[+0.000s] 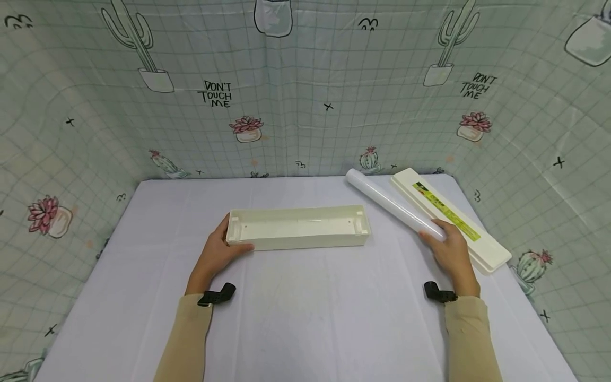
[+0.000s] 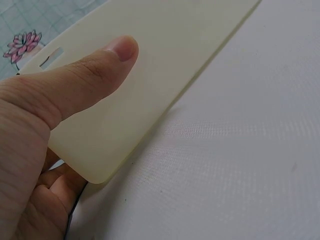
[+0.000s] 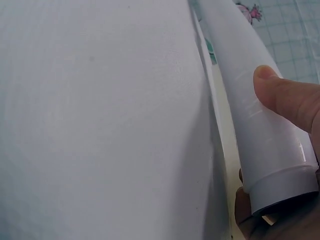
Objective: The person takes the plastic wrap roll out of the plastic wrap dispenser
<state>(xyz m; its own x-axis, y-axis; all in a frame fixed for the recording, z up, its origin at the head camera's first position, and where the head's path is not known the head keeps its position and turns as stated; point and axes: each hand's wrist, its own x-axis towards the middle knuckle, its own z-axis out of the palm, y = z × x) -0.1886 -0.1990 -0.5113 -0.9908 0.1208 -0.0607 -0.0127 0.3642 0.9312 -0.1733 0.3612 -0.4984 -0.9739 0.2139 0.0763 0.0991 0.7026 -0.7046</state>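
Note:
Around the left end of an off-white, long open box (image 1: 305,243) my left hand (image 1: 220,253) is curled. In the left wrist view its thumb lies flat on the long side wall while the other fingers go round the end, partly hidden. My right hand (image 1: 450,249) grips the near end of a roll of cling film (image 1: 391,204), thumb on top and fingers beneath. The right wrist view shows the hollow core end of the roll under the hand. Beside the roll lies a long off-white lid (image 1: 489,254) with a yellow-green label.
A white cloth covers the table (image 1: 286,318). Behind it and at both sides hangs a grid-patterned curtain (image 1: 296,106) with cactus prints. The lid lies slanted along the table's right edge. Each wrist wears a black strap camera (image 1: 219,294).

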